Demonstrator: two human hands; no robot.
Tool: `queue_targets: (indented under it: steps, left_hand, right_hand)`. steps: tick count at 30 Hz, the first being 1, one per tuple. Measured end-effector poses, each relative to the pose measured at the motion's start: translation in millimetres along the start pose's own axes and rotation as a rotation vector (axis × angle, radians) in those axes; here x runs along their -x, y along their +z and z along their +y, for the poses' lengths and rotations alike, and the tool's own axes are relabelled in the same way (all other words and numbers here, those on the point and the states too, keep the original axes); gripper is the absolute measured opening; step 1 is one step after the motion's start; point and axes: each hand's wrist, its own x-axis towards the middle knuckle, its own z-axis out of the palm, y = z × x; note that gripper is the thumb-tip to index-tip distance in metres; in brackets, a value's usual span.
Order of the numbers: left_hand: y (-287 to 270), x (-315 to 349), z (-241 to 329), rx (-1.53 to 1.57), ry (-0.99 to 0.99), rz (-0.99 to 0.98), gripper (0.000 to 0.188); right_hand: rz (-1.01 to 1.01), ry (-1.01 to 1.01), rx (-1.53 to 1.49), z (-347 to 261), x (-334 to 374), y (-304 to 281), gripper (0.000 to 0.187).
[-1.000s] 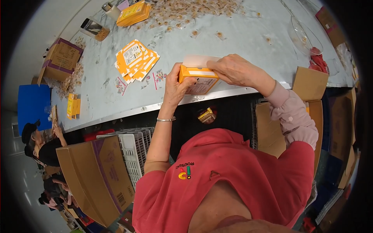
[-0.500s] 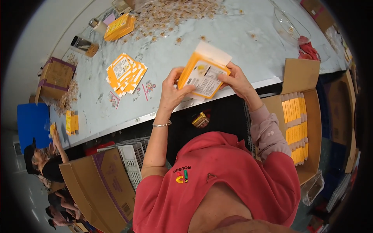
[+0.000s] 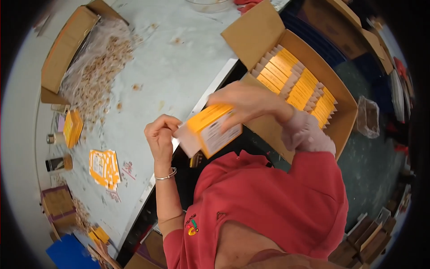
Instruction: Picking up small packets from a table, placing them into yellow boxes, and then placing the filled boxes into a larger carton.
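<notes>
My right hand [image 3: 248, 103], blurred by motion, grips a flat yellow-orange carton [image 3: 221, 132] with a white label on its face. The carton is held tilted over the table's front edge, beside the open shipping box. A pale flap sticks out at its left end. My left hand [image 3: 161, 136], a bracelet on its wrist, has its fingers curled at the flap's edge; whether they pinch it is unclear. Rows of yellow cartons [image 3: 300, 85] stand in the open cardboard box [image 3: 347, 110] to the right. Flat yellow-and-white cartons [image 3: 104, 168] lie fanned on the table.
Many small wrapped pieces [image 3: 105, 67] spill from a bag in a cardboard box [image 3: 67, 51] at the table's far left. A yellow stack [image 3: 73, 129] and a jar [image 3: 58, 163] stand nearby. Another person's arm [image 3: 103, 255] shows at lower left, by a blue bin [image 3: 69, 254].
My view has swung right toward the open box of cartons. The held carton has turned and moved with my right hand toward that box. My left hand has slipped from its side to the flap.
</notes>
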Motion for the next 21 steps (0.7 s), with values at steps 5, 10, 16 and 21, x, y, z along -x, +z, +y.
queue_targets:
  steps: [5,10,16,21]
  left_hand:
    - [-8.7,-6.8,0.4,0.033,-0.287,0.379,0.05]
    - [-1.6,-19.0,-4.1,-0.022,-0.257,0.327,0.024]
    - [-60.3,35.0,-17.3,-0.297,-0.388,0.474,0.023]
    - [-181.6,130.6,-54.7,-0.669,-0.241,1.032,0.042]
  right_hand:
    - [0.78,0.726,-0.115,76.3,141.8,-44.4,0.038]
    - [0.769,1.208,0.498,219.8,199.2,-28.1,0.04]
    - [0.362,1.163,0.397,364.1,161.7,37.6,0.047]
    - [0.358,1.014,0.298,382.5,193.9,30.2,0.08]
